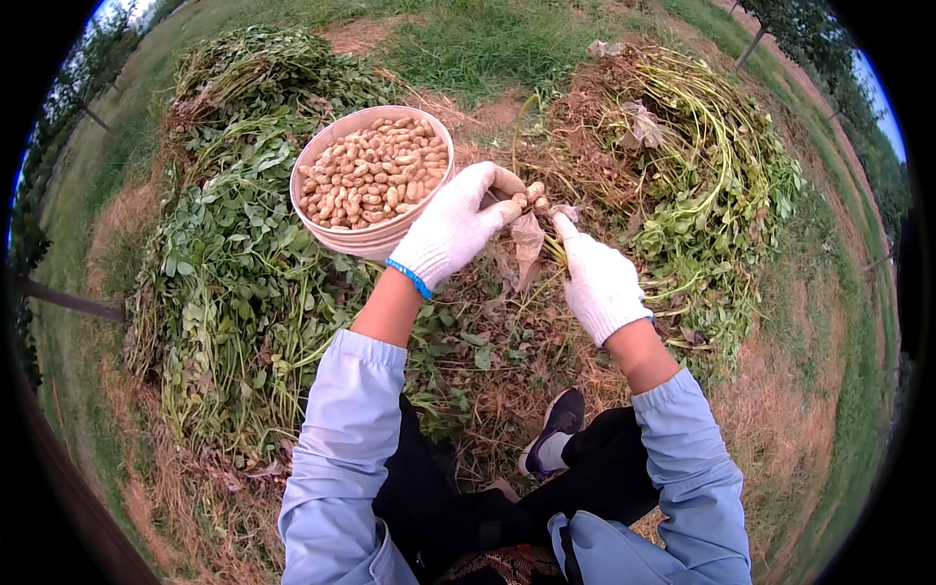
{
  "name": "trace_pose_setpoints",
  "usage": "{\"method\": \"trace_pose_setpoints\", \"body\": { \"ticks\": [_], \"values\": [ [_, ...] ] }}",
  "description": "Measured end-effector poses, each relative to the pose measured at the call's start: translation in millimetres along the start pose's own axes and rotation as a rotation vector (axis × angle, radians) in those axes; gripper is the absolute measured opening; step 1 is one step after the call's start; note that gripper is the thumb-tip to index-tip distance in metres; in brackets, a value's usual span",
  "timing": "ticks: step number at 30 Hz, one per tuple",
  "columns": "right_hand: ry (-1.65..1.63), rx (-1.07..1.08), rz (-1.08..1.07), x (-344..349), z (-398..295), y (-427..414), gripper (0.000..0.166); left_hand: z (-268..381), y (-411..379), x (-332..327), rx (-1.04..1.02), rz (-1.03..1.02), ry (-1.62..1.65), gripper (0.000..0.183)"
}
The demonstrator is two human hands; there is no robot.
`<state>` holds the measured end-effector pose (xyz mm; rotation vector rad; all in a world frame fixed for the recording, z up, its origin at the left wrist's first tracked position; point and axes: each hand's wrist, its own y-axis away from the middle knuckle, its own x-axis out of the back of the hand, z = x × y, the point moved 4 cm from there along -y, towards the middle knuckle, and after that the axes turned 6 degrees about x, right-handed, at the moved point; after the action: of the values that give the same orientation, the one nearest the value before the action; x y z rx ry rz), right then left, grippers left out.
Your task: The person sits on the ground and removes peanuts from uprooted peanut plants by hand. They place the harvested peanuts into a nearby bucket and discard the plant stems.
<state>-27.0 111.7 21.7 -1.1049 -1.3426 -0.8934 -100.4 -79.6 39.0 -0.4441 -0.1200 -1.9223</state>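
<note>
My left hand (458, 219), in a white knit glove with a blue cuff edge, has its thumb and fingers on a small cluster of peanut pods (532, 197). Close by on the right, my gloved right hand (594, 267) grips the stems of a peanut plant (554, 250) just below the pods. A torn piece of thin plastic film (528, 241) hangs between the hands. Left of them stands a round whitish bucket (351, 240) holding many unshelled peanuts (373, 172); my left wrist is beside its lower right rim.
Leafy peanut plants (227, 270) lie heaped on the left. Another heap (702, 161), with roots and stems showing, lies on the right. Dry stems and leaves (512, 365) cover the ground before me, near my shoe (559, 424). Trees border the grass.
</note>
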Motion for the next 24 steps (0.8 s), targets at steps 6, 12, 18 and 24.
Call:
{"method": "trace_pose_setpoints", "body": {
  "ticks": [6, 12, 18, 24],
  "values": [
    [0.035, -0.028, -0.059, 0, -3, -3, 0.052, -18, -4, -19, 0.267, -0.011, 0.691, 0.024],
    [0.047, -0.017, -0.016, 1, -1, -2, 0.051, 0, 5, 6, 0.017, 0.136, 0.08, 0.033],
    [0.043, -0.026, -0.069, 4, -6, -2, 0.053, 8, 7, -9, -0.173, 0.024, -0.313, 0.031],
    [0.026, -0.039, -0.008, 7, 2, 1, 0.055, -23, -4, -4, 0.185, 0.068, 0.738, 0.025]
  ]
}}
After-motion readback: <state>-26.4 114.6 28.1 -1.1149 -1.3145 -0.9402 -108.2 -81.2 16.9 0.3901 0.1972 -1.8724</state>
